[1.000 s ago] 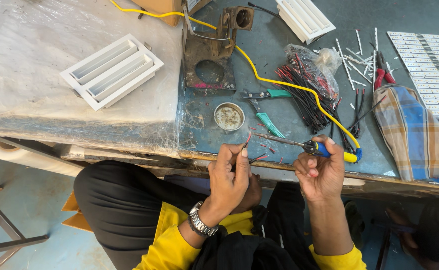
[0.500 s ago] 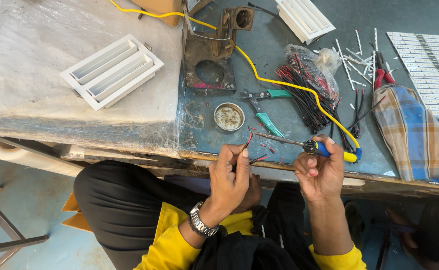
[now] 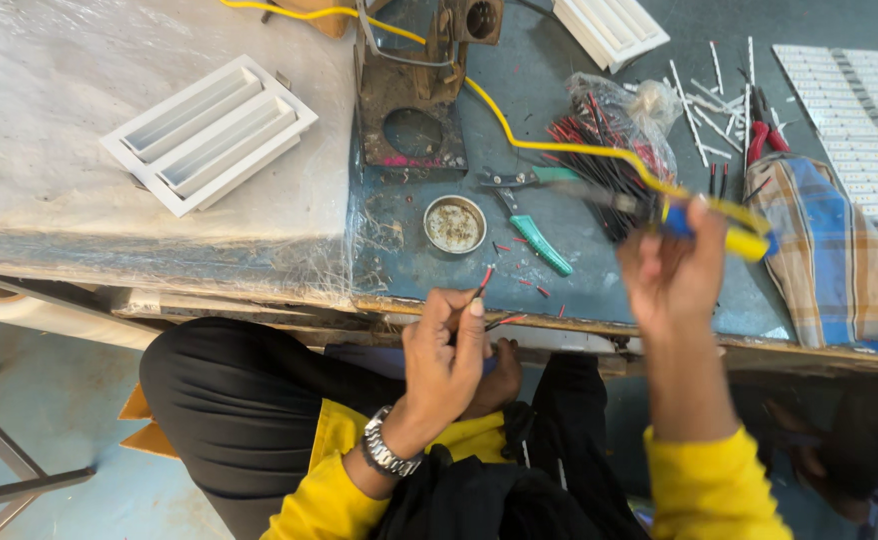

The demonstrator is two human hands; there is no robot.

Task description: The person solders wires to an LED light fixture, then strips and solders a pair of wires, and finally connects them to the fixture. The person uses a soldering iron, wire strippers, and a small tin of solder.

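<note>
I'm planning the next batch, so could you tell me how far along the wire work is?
Done: cut scraps lie by the small round tin. In hand: the left hand pinches short red and black wires; the right hand lifts a yellow-handled tool. Left: a full bag of red and black wires waits.

Along the tabletop's (image 3: 579, 290) near edge, bare surface lies between the small round tin (image 3: 455, 223) and the checked cloth (image 3: 829, 260), broken only by the green-handled pliers (image 3: 529, 215). Farther back, the wire bundle (image 3: 609, 130) and rusty metal stand (image 3: 409, 90) block passage. The white vent grille (image 3: 209, 132) occupies the left side.
</note>
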